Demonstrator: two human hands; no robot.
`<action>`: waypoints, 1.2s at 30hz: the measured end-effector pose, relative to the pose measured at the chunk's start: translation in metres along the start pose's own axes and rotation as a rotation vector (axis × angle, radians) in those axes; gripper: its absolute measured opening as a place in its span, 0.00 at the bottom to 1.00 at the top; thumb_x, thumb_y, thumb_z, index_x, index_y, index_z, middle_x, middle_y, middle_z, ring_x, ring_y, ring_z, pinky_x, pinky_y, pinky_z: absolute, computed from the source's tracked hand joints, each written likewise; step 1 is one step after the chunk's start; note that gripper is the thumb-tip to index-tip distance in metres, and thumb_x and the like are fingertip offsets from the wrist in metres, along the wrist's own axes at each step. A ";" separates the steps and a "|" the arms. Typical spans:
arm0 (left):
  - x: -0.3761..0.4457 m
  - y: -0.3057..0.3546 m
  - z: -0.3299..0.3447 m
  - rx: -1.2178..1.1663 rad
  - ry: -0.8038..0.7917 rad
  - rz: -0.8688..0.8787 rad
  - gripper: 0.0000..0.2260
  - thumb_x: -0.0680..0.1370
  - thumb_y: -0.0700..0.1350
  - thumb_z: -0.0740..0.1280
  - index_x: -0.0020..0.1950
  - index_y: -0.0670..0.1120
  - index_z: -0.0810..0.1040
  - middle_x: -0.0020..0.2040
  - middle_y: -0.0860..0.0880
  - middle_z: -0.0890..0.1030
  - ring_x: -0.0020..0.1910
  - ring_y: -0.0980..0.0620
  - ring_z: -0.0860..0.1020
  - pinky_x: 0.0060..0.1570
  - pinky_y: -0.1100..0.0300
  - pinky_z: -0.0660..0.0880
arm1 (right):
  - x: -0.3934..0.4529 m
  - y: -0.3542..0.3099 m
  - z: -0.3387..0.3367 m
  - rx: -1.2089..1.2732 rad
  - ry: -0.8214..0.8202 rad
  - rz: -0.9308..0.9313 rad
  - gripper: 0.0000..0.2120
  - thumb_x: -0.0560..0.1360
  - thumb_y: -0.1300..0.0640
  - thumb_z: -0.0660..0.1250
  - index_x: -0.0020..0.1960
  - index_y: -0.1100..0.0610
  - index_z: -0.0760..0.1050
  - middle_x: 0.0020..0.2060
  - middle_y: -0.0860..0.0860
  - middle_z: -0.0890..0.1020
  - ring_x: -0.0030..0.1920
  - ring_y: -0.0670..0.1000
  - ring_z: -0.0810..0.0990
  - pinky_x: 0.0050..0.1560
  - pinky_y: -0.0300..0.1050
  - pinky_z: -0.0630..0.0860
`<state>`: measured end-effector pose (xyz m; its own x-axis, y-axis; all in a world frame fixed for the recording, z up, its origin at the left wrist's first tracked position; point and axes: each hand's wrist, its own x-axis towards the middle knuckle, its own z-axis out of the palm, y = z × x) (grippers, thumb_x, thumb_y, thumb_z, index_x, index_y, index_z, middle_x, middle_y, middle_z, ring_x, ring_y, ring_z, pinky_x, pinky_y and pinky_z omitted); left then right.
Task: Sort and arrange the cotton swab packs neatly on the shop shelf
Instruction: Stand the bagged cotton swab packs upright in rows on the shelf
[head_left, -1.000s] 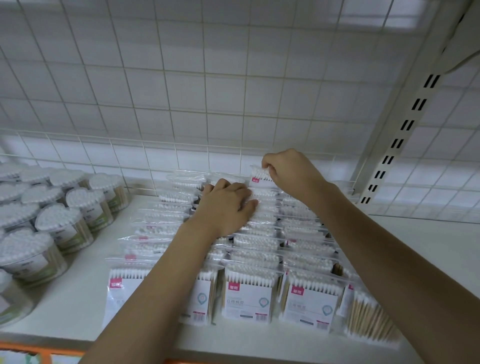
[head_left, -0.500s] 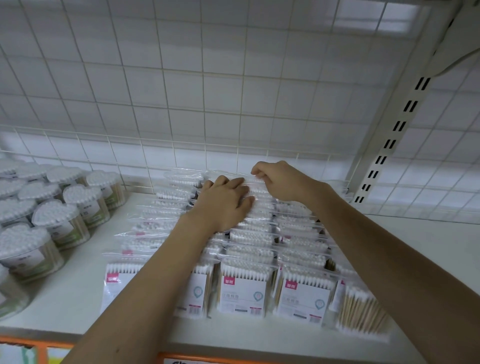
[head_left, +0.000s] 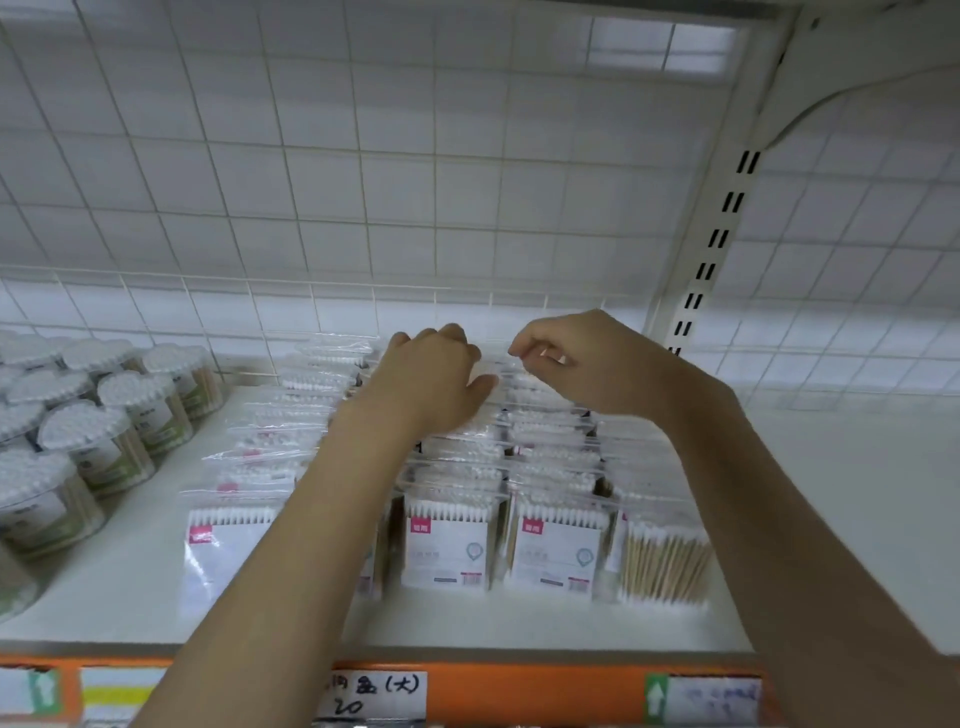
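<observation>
Clear plastic cotton swab packs stand in several rows on the white shop shelf, running from the front edge back to the wire grid, and in the head view we are working at the far end of those rows. Our left hand lies palm down on the tops of the rear packs of a middle row, fingers bent over them, thumb out to the side; whether it grips one or only presses we cannot tell. Just beside it, our right hand hovers over the next row with fingers curled, thumb and forefinger pinched together; a film edge may sit between them, but the blur hides it.

We judge the step in hand to be squaring the back packs so each row stands upright and even. Next we need to press the rear packs back toward the grid, then run both hands forward along the tops to level them; the loose pack of bare wooden sticks, nearer us than the right hand, looks unsorted.

Compared with a second ago, our right hand has let go of the upright pack it held at the back and has drawn lower, while our left has slid farther back. Tubs off beyond the left hand are unchanged.
</observation>
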<state>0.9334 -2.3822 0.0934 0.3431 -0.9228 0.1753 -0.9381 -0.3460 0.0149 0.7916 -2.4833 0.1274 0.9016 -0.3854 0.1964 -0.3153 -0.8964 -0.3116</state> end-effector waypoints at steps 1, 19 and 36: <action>-0.008 0.006 -0.002 -0.026 0.030 0.010 0.20 0.80 0.55 0.55 0.66 0.47 0.72 0.65 0.47 0.71 0.62 0.47 0.70 0.60 0.50 0.62 | -0.013 -0.001 0.000 0.033 0.042 0.001 0.11 0.78 0.59 0.60 0.57 0.55 0.77 0.44 0.46 0.80 0.39 0.41 0.78 0.42 0.27 0.72; -0.101 0.051 0.033 -0.313 0.218 0.105 0.17 0.75 0.54 0.66 0.60 0.48 0.77 0.61 0.54 0.75 0.61 0.52 0.71 0.59 0.55 0.63 | -0.120 0.008 0.053 0.106 0.207 0.170 0.05 0.75 0.56 0.65 0.48 0.50 0.79 0.42 0.40 0.79 0.47 0.40 0.75 0.49 0.26 0.67; -0.114 0.049 0.051 -0.443 0.291 0.111 0.13 0.66 0.43 0.77 0.48 0.43 0.81 0.53 0.48 0.80 0.52 0.44 0.79 0.52 0.41 0.73 | -0.120 0.008 0.051 0.145 0.347 0.144 0.08 0.76 0.59 0.64 0.53 0.55 0.79 0.48 0.45 0.81 0.51 0.45 0.78 0.53 0.42 0.74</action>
<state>0.8507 -2.3027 0.0243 0.2728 -0.8429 0.4638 -0.9194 -0.0864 0.3837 0.6960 -2.4328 0.0539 0.6898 -0.5783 0.4356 -0.3641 -0.7971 -0.4817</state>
